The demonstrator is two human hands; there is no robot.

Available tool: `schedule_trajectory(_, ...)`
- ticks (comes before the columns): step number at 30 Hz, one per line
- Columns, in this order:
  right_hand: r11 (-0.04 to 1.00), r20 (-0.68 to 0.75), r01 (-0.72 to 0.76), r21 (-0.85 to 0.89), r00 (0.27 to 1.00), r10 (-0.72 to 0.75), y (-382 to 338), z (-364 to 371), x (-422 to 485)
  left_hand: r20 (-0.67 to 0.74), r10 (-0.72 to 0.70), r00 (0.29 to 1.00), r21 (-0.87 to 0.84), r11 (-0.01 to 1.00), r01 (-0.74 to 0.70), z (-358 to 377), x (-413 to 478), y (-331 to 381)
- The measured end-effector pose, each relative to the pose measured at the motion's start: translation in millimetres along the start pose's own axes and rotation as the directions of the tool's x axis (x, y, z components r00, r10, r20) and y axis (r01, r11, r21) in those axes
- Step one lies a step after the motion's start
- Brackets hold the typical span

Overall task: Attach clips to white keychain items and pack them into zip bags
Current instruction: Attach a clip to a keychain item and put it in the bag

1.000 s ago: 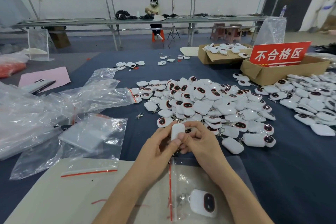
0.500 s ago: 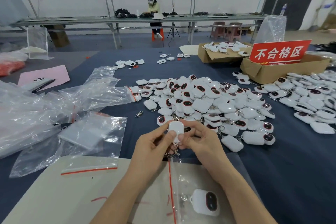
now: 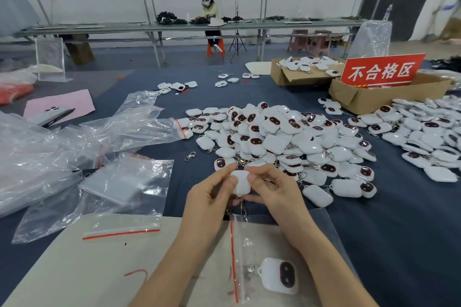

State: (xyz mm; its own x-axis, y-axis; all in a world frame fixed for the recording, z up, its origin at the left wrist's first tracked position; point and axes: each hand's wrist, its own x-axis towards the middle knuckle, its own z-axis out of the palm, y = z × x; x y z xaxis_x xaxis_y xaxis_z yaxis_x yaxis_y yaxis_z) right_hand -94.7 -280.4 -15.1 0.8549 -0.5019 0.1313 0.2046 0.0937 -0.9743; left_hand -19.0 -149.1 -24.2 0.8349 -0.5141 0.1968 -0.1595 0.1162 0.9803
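Note:
My left hand (image 3: pixel 209 197) and my right hand (image 3: pixel 277 189) together pinch one white keychain item (image 3: pixel 240 182), its plain back toward me. A metal clip (image 3: pixel 241 200) hangs from its lower end. Just below lies a clear zip bag (image 3: pixel 252 239) with a red seal line, and one white keychain item with a dark face (image 3: pixel 280 275) lies inside it. A large pile of white keychain items (image 3: pixel 279 137) covers the blue cloth beyond my hands. One loose clip (image 3: pixel 190 156) lies left of the pile.
Crumpled clear bags (image 3: pixel 74 147) and a stack of empty zip bags (image 3: pixel 119 182) lie at left. A single zip bag (image 3: pixel 122 228) lies on the beige board (image 3: pixel 74 269). Cardboard boxes (image 3: pixel 374 97) with a red sign stand at back right. A phone (image 3: pixel 53 113) lies on pink paper.
Both hands have turned the white item slightly between the fingers; the clip now hangs clearly below it. The hands stay in about the same place above the bag's mouth.

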Motion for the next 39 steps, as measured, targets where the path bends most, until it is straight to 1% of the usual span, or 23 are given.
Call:
schedule_trajectory(4,0.999,0.035,0.013,0.039,0.999,-0.014,-3.1,1.5,-2.1,0.0,0.043,0.999,-0.045,0.998,-0.043,-2.4,0.8,2.4)
schedule_trajectory(8,0.998,0.102,0.026,0.061,0.994,-0.033,-2.7,0.3,-3.6,0.035,0.09,0.995,0.028,0.995,-0.091,-3.0,-1.3,6.9)
schedule_trajectory(12,0.997,0.133,0.034,0.065,0.99,-0.043,1.8,0.2,-2.6,0.048,0.069,0.996,0.047,0.996,-0.071,-1.5,-1.9,8.9)
schedule_trajectory(16,0.998,0.102,0.024,0.054,0.994,-0.03,1.9,1.1,-3.1,0.016,0.091,0.996,0.07,0.993,-0.091,-0.3,-4.2,8.2)
schedule_trajectory(23,0.999,0.109,-0.006,0.044,0.994,0.001,2.3,2.8,-2.4,0.017,0.094,0.995,0.117,0.989,-0.095,-2.5,-4.4,5.0)
schedule_trajectory(32,0.998,0.083,0.006,0.065,0.996,-0.011,-0.4,3.8,-3.4,0.002,0.093,0.996,0.161,0.983,-0.092,-2.2,-3.9,1.5)
schedule_trajectory(36,1.0,0.038,0.029,-0.006,0.999,-0.028,1.7,4.6,-3.0,-0.001,0.037,0.999,0.134,0.99,-0.037,-0.7,-1.2,1.0)
schedule_trajectory(39,0.999,-0.013,-0.012,0.036,1.0,0.013,2.0,4.8,-1.6,0.038,0.044,0.998,0.151,0.987,-0.049,-1.1,-1.6,1.6)
